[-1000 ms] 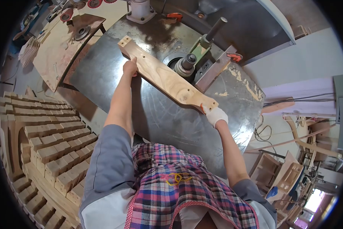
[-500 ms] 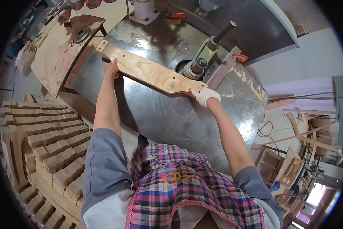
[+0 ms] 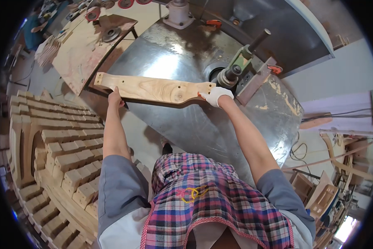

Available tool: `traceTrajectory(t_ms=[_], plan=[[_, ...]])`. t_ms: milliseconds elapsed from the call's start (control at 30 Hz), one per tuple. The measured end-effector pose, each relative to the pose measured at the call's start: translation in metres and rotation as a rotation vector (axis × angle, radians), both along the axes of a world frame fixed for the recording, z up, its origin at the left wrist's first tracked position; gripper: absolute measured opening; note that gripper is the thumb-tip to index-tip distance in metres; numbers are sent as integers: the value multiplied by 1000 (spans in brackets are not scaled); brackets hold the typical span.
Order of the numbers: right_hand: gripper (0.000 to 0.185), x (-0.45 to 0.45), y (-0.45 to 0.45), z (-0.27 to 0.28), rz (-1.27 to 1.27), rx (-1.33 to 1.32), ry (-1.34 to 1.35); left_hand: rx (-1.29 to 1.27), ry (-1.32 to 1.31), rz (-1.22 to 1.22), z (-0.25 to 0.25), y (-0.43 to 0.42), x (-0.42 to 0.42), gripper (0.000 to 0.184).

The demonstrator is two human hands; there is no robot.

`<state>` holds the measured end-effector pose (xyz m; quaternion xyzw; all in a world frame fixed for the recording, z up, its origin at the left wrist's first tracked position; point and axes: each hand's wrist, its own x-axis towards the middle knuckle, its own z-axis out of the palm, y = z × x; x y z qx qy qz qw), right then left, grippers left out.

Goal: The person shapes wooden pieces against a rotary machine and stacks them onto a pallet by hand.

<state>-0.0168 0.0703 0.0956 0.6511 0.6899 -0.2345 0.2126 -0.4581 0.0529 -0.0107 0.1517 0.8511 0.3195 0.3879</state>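
A long, shaped wooden board with drilled holes lies between my two hands over the metal machine table. My bare left hand grips its near edge toward the left end, thumb on top. At the right end, my right hand, in a white glove with orange fingertips, is closed on the board. Just beyond the right hand stands the machine's spindle with its green bracket. The board's right end is apart from the spindle. My left fingers are partly hidden under the wood.
Stacked wooden parts stand at my lower left. A worn side table carries a metal disc. A fence block with an orange clamp lever stands right of the spindle. Cables run at the right.
Both hands have brought the board left and toward me, away from the spindle. It has turned to lie more nearly level across my view. The camera view has shifted slightly too.
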Motion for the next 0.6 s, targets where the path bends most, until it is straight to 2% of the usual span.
traceTrajectory(t_ms=[100,200,233,300,367,400,467,500,600], plan=[[74,-9,-40,3,26,49,136,69,-115,164,9,-57,0,56],[67,-5,-94,1,-48,112,323,317,-416,385,-16,-108,6,60],[67,-5,-109,3,-25,101,335,426,-419,502,-25,-118,12,62],[66,0,-140,8,-141,53,292,571,-421,739,-32,-133,34,63],[70,10,-168,-2,-189,99,278,661,-418,842,-31,-149,57,63],[70,12,-182,-3,-181,96,279,662,-414,849,-19,-155,75,63],[65,17,-209,-4,-377,260,219,808,-550,977,19,-168,104,58],[65,21,-222,-8,-372,254,217,805,-547,983,15,-176,103,58],[62,35,-251,-27,-738,278,838,1590,-1086,206,-2,-184,100,45]])
